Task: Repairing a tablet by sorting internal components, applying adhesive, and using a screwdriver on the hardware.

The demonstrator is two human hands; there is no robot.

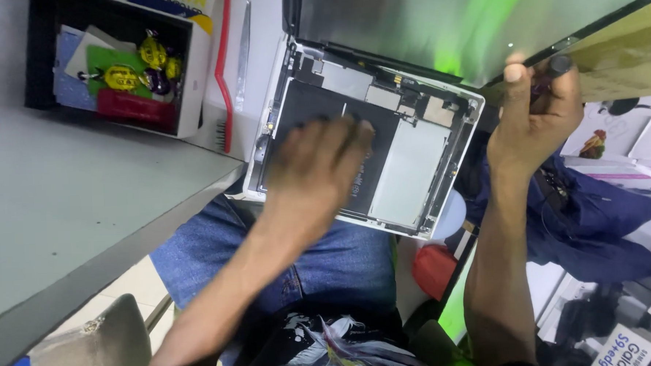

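Left hand (317,165) flat, fingers spread on opened tablet (412,164) innards, right hand (531,119) beside it, fingers closed round dark tool (558,66), lifted screen (435,21) above.

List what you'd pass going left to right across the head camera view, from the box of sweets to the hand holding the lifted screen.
Black-and-white box of yellow-wrapped sweets → slim silver metal pry tool → left hand flat on the opened grey tablet body → right hand gripping the lifted screen panel.
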